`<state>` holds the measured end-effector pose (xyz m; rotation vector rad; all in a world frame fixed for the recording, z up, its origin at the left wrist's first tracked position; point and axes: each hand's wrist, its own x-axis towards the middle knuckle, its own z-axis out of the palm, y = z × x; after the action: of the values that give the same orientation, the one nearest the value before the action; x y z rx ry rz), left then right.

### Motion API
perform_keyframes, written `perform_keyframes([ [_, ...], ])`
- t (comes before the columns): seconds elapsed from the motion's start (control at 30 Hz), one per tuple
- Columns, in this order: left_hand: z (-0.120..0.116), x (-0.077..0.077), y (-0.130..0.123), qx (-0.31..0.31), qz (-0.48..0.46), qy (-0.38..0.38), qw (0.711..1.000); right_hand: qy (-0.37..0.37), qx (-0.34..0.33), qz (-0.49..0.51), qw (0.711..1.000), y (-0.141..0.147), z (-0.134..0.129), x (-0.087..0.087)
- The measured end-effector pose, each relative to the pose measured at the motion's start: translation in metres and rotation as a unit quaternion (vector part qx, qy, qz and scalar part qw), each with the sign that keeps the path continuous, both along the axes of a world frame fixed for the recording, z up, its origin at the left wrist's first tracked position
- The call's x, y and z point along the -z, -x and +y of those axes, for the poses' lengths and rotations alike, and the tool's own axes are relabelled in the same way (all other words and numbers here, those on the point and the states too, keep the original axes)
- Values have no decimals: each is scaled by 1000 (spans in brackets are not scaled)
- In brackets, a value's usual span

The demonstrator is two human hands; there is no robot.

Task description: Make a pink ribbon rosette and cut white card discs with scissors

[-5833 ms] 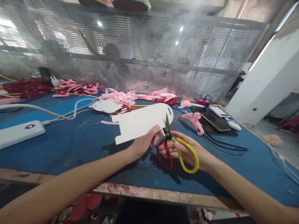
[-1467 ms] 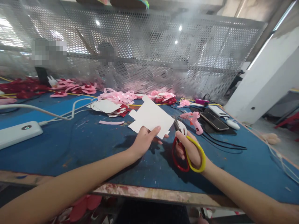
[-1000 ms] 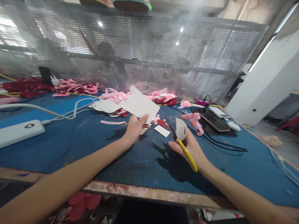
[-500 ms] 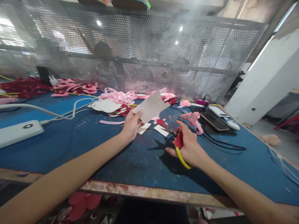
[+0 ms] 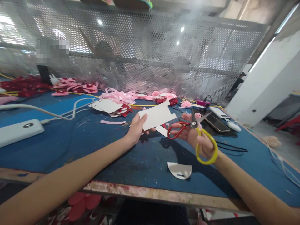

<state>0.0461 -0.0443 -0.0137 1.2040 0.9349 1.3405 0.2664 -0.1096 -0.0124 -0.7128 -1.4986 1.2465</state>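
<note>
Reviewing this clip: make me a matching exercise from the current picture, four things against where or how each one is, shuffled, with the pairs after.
1. Scissors
2. White card
3. Half-round white piece
4. Pink strip

A. On the blue tabletop, left of the left hand
B. On the tabletop, close to its front edge
C. In the right hand, blades spread
D. In the left hand

Pairs: 1-C, 2-D, 3-B, 4-A

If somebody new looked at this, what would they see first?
Probably the red-and-yellow-handled scissors, spread open in the right hand. Next, the white card in the left hand. Then perhaps the white half-round piece lying on the blue tabletop near its front edge.
</note>
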Motion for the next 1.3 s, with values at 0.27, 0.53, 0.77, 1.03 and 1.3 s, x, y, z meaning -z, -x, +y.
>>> perform_keyframes([
  [0.27,-8,-3,-2,30,3,-29,999,-62,95,-101,988,-3,5,6],
  [0.53,-31,-15,-7,-5,-58,-118,991,-13,139,-226,964,2,-2,1],
  [0.77,-49,-21,-10,13,-11,-136,991,2,43,-213,976,5,-10,0],
  [1.03,-55,-16,-15,70,31,-96,992,-25,-12,-194,981,9,-20,-2],
  [1.3,-56,-14,-16,85,43,-98,991,-43,-14,-186,982,8,-19,1],
])
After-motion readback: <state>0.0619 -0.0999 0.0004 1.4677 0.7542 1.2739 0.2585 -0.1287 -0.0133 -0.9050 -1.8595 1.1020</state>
